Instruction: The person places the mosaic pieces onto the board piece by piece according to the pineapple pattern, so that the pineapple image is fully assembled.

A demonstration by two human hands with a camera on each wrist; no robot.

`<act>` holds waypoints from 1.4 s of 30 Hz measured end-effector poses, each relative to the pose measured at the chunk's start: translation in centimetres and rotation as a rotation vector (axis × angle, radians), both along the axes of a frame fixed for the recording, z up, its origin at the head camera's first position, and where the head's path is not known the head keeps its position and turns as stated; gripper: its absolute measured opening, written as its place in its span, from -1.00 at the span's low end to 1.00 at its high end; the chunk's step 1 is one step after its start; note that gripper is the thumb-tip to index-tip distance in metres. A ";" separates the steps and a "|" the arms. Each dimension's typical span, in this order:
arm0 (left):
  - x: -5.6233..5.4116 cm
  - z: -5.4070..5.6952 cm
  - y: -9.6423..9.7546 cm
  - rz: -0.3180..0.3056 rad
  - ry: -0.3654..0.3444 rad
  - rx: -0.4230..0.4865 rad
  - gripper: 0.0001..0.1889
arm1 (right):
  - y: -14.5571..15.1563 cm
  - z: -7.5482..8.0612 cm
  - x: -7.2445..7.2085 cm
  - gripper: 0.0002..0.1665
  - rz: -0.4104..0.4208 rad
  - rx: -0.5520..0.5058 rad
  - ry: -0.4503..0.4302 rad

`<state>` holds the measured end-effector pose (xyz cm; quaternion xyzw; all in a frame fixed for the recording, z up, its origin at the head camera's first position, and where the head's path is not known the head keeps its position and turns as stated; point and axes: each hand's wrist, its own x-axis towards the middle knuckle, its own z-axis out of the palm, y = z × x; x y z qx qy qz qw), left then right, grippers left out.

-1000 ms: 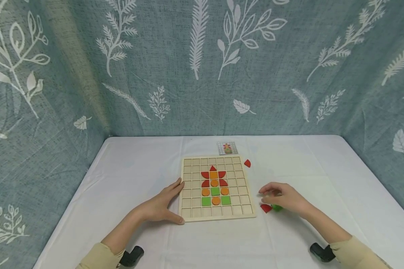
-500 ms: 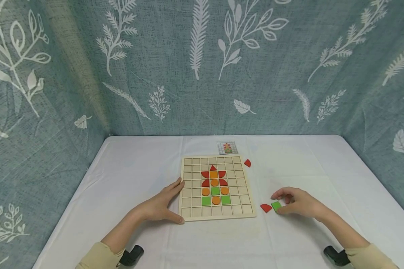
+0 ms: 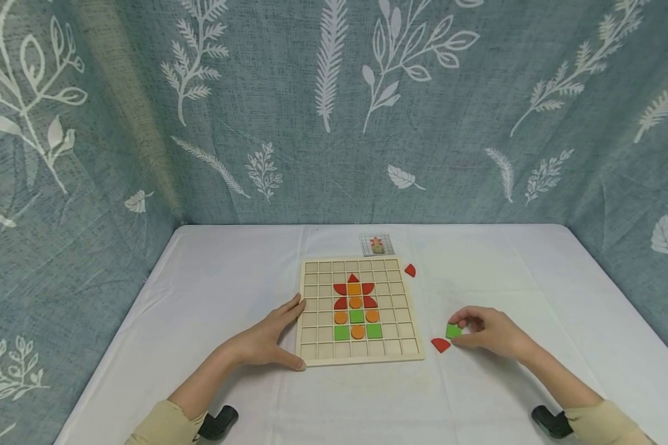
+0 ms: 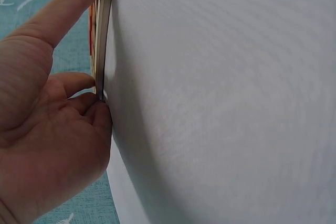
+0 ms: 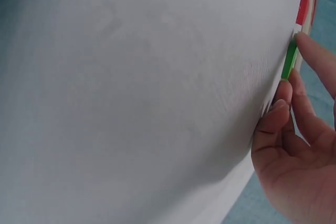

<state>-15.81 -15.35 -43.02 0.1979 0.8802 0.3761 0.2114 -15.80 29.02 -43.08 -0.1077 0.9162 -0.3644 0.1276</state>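
My right hand (image 3: 491,332) pinches a green square tile (image 3: 453,331) between thumb and fingers, right of the board; the right wrist view shows the tile (image 5: 290,59) edge-on at the fingertips. Close beside it lies a red quarter-circle tile (image 3: 440,345). My left hand (image 3: 268,339) rests against the left edge of the wooden grid board (image 3: 323,352), thumb near the front corner and fingers spread. Red, orange and green tiles form a figure on the board, among them an orange square (image 3: 354,288), a green square (image 3: 357,316) and an orange circle (image 3: 358,332).
Behind the board lies a small pattern card (image 3: 376,245) with a similar figure. Another red quarter-circle tile (image 3: 410,270) sits by the board's right edge. A white cloth (image 3: 245,259) covers the table, and a leaf-patterned curtain (image 3: 289,111) hangs behind.
My right hand first drew the green tile back to the right, apart from the red quarter-circle, and now pinches it slightly farther from me. The left hand has stayed at the board.
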 end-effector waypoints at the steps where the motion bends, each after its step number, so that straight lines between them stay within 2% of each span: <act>1: 0.0 0.0 0.0 0.000 -0.001 0.001 0.21 | 0.0 0.0 0.1 -0.60 -0.002 0.004 0.003; 8: 0.1 -0.1 0.0 0.000 -0.007 0.001 0.21 | 0.4 -0.2 0.3 -0.59 0.005 0.038 0.023; 12: 0.1 -0.2 0.0 -0.002 -0.002 -0.002 0.21 | 0.3 -0.3 0.2 -0.64 -0.020 0.040 0.017; 18: 0.2 -0.2 0.0 0.003 0.007 -0.006 0.21 | -0.2 -0.4 -0.1 -0.62 -0.038 0.037 0.056; 21: 0.2 -0.3 0.1 0.007 0.009 -0.010 0.20 | -0.3 -0.4 0.0 -0.58 0.020 0.011 0.087; 24: 0.2 -0.4 0.1 0.006 0.013 -0.013 0.20 | -0.3 -0.4 0.2 -0.60 0.137 -0.020 0.132; 27: 0.1 -0.5 0.1 0.004 0.018 -0.012 0.21 | -0.2 -0.6 0.3 -0.68 0.229 -0.007 0.196; 30: 0.1 -0.6 0.1 0.001 0.021 -0.006 0.21 | -0.4 -0.7 0.4 -0.76 0.234 0.041 0.223; 34: 0.1 -0.7 0.1 0.001 0.024 -0.006 0.21 | -0.8 -0.4 0.6 -0.81 0.223 0.065 0.193; 42: 0.1 -0.8 0.1 0.005 0.026 -0.011 0.21 | -1.7 -0.9 0.4 -0.69 0.318 0.013 0.275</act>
